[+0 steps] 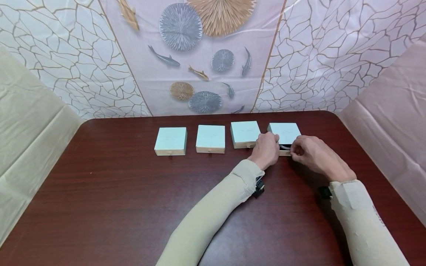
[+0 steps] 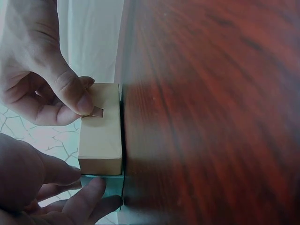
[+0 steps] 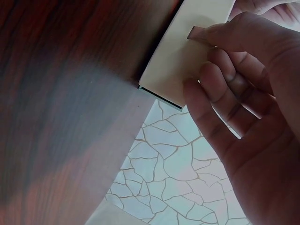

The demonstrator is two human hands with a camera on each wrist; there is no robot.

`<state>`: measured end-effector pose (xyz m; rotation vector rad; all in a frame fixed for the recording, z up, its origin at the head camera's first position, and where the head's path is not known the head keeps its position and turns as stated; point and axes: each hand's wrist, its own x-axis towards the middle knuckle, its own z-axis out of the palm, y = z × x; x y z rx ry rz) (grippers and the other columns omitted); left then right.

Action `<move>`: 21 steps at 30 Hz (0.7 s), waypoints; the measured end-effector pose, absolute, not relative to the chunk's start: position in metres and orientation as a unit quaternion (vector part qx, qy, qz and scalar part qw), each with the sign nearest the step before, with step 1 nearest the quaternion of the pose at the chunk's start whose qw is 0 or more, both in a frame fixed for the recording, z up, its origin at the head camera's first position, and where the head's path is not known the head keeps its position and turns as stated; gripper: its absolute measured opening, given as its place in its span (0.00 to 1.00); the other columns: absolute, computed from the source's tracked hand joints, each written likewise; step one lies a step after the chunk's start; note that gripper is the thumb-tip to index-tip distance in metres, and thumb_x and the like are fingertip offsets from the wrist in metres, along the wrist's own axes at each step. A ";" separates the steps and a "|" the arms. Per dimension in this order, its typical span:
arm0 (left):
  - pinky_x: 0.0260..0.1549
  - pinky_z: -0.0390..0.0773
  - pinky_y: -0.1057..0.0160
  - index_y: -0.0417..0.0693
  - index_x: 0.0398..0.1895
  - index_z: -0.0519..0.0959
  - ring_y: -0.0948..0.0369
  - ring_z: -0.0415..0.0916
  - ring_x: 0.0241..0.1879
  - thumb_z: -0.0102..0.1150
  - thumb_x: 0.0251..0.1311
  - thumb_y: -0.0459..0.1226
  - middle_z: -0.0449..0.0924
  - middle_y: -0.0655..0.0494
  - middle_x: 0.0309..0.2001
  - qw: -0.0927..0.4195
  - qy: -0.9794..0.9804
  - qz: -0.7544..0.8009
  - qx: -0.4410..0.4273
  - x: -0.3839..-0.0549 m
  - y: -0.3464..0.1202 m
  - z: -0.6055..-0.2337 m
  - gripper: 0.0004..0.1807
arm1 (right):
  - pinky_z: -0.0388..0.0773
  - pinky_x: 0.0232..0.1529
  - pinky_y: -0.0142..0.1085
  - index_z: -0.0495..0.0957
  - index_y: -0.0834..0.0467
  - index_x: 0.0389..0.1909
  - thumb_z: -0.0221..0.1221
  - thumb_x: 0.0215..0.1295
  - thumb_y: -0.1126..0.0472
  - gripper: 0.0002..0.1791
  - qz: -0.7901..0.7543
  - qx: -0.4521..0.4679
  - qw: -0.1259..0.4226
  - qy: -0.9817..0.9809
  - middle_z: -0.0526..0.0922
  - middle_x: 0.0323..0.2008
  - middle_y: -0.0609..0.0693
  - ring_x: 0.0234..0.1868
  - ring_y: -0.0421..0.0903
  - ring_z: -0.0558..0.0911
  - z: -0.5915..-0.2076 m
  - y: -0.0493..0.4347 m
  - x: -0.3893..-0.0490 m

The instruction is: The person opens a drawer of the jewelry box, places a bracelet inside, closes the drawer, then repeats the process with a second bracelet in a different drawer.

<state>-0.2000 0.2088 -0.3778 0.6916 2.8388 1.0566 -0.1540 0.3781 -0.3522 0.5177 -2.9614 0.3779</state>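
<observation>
The rightmost pale mint drawer box (image 1: pixel 284 132) has its cream drawer (image 1: pixel 285 153) pulled partly out toward me. Inside the drawer's dark interior shows a thin, pale curved item (image 1: pixel 285 147), mostly hidden. With thumb and fingers my left hand (image 1: pixel 266 149) grips the mint sleeve at its left side; the left wrist view has those fingers at the sleeve's edge (image 2: pixel 112 185). My right hand (image 1: pixel 314 155) pinches the small ribbon pull tab (image 3: pixel 198 35) on the drawer front (image 2: pixel 101 136) between thumb and forefinger, its other fingers loosely bent.
Three similar boxes stand in a row to the left, all with drawers in: a near one (image 1: pixel 245 132), a middle one (image 1: pixel 210 136) and a far-left one (image 1: pixel 171 138). The dark red wooden table (image 1: pixel 133 207) ends at a patterned cloth backdrop (image 1: pixel 199 55).
</observation>
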 end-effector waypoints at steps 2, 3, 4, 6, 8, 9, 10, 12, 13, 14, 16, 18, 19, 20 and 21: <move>0.17 0.61 0.73 0.53 0.16 0.63 0.63 0.68 0.18 0.45 0.77 0.34 0.61 0.59 0.16 0.016 0.912 0.342 0.225 -0.200 0.208 -0.378 0.24 | 0.73 0.34 0.36 0.82 0.54 0.26 0.62 0.56 0.70 0.08 0.125 0.169 0.055 -0.976 0.79 0.25 0.43 0.30 0.41 0.75 -0.352 0.378 -0.154; 0.17 0.61 0.73 0.53 0.16 0.63 0.63 0.68 0.18 0.45 0.77 0.34 0.61 0.59 0.16 0.015 0.911 0.344 0.227 -0.200 0.208 -0.379 0.24 | 0.73 0.34 0.36 0.82 0.54 0.26 0.62 0.56 0.70 0.08 0.125 0.168 0.055 -0.976 0.79 0.25 0.43 0.30 0.41 0.75 -0.352 0.378 -0.154; 0.17 0.61 0.73 0.53 0.16 0.63 0.63 0.68 0.18 0.45 0.77 0.34 0.61 0.59 0.16 0.014 0.911 0.342 0.231 -0.201 0.207 -0.379 0.24 | 0.73 0.34 0.37 0.82 0.54 0.26 0.62 0.56 0.70 0.08 0.125 0.168 0.056 -0.976 0.79 0.25 0.43 0.30 0.41 0.75 -0.352 0.378 -0.154; 0.17 0.61 0.73 0.53 0.16 0.63 0.63 0.68 0.18 0.44 0.77 0.34 0.61 0.59 0.16 0.013 0.909 0.342 0.237 -0.201 0.206 -0.379 0.24 | 0.73 0.34 0.37 0.82 0.54 0.26 0.62 0.56 0.70 0.08 0.125 0.168 0.058 -0.976 0.79 0.25 0.43 0.30 0.41 0.75 -0.352 0.378 -0.155; 0.17 0.61 0.73 0.53 0.16 0.64 0.63 0.68 0.18 0.44 0.77 0.33 0.62 0.59 0.17 0.013 0.908 0.342 0.241 -0.202 0.206 -0.379 0.24 | 0.74 0.34 0.37 0.82 0.54 0.26 0.63 0.56 0.71 0.08 0.124 0.170 0.062 -0.976 0.79 0.25 0.43 0.30 0.41 0.75 -0.352 0.379 -0.155; 0.17 0.62 0.73 0.53 0.17 0.64 0.62 0.68 0.19 0.44 0.77 0.33 0.63 0.59 0.17 0.013 0.908 0.343 0.241 -0.202 0.205 -0.379 0.24 | 0.74 0.34 0.37 0.82 0.54 0.26 0.63 0.56 0.71 0.08 0.124 0.170 0.062 -0.976 0.79 0.25 0.43 0.30 0.41 0.76 -0.352 0.379 -0.155; 0.17 0.62 0.73 0.53 0.17 0.65 0.62 0.69 0.19 0.44 0.77 0.33 0.64 0.58 0.17 0.013 0.908 0.342 0.242 -0.202 0.205 -0.379 0.23 | 0.74 0.34 0.37 0.82 0.54 0.26 0.63 0.56 0.70 0.07 0.124 0.170 0.061 -0.976 0.80 0.25 0.43 0.30 0.41 0.76 -0.352 0.379 -0.156; 0.17 0.63 0.73 0.53 0.17 0.65 0.62 0.69 0.19 0.44 0.77 0.34 0.64 0.58 0.17 0.012 0.907 0.344 0.242 -0.203 0.205 -0.379 0.23 | 0.75 0.35 0.38 0.83 0.55 0.27 0.64 0.57 0.70 0.07 0.123 0.169 0.057 -0.976 0.80 0.25 0.44 0.31 0.42 0.76 -0.352 0.379 -0.156; 0.18 0.63 0.73 0.53 0.17 0.66 0.62 0.70 0.19 0.44 0.77 0.34 0.65 0.58 0.17 0.011 0.908 0.343 0.242 -0.203 0.205 -0.379 0.23 | 0.75 0.35 0.39 0.83 0.55 0.27 0.64 0.57 0.70 0.06 0.123 0.167 0.054 -0.977 0.81 0.26 0.44 0.31 0.42 0.77 -0.352 0.379 -0.157; 0.18 0.64 0.73 0.53 0.17 0.66 0.62 0.70 0.20 0.44 0.78 0.34 0.66 0.58 0.17 0.011 0.908 0.344 0.241 -0.203 0.205 -0.379 0.23 | 0.75 0.36 0.39 0.83 0.55 0.28 0.64 0.57 0.69 0.06 0.124 0.165 0.050 -0.977 0.81 0.26 0.44 0.31 0.42 0.77 -0.351 0.379 -0.157; 0.19 0.65 0.73 0.53 0.17 0.68 0.63 0.71 0.20 0.44 0.78 0.35 0.67 0.58 0.18 0.012 0.908 0.343 0.239 -0.203 0.206 -0.379 0.23 | 0.76 0.36 0.39 0.84 0.56 0.28 0.64 0.58 0.69 0.05 0.124 0.161 0.042 -0.978 0.82 0.26 0.44 0.31 0.42 0.77 -0.350 0.379 -0.158; 0.19 0.65 0.73 0.53 0.17 0.68 0.63 0.71 0.20 0.44 0.78 0.35 0.68 0.58 0.18 0.016 0.908 0.345 0.238 -0.203 0.206 -0.379 0.23 | 0.76 0.36 0.40 0.84 0.56 0.28 0.64 0.58 0.69 0.05 0.125 0.157 0.038 -0.979 0.82 0.26 0.45 0.31 0.43 0.77 -0.350 0.379 -0.158; 0.19 0.65 0.73 0.53 0.17 0.69 0.62 0.71 0.20 0.44 0.78 0.35 0.68 0.58 0.18 0.018 0.907 0.346 0.237 -0.202 0.206 -0.379 0.23 | 0.75 0.36 0.39 0.84 0.56 0.28 0.64 0.58 0.69 0.05 0.125 0.156 0.037 -0.979 0.82 0.26 0.45 0.31 0.43 0.77 -0.350 0.379 -0.158; 0.19 0.65 0.73 0.52 0.17 0.69 0.62 0.72 0.20 0.44 0.78 0.35 0.69 0.58 0.18 0.020 0.907 0.348 0.236 -0.202 0.206 -0.379 0.23 | 0.75 0.36 0.39 0.84 0.56 0.28 0.64 0.58 0.69 0.05 0.124 0.156 0.038 -0.979 0.81 0.26 0.45 0.31 0.43 0.77 -0.350 0.379 -0.158; 0.19 0.66 0.73 0.52 0.18 0.69 0.62 0.72 0.21 0.44 0.78 0.35 0.69 0.58 0.18 0.021 0.907 0.348 0.236 -0.202 0.206 -0.378 0.23 | 0.75 0.36 0.39 0.83 0.56 0.28 0.63 0.58 0.69 0.05 0.124 0.157 0.040 -0.979 0.81 0.26 0.45 0.31 0.43 0.77 -0.351 0.379 -0.158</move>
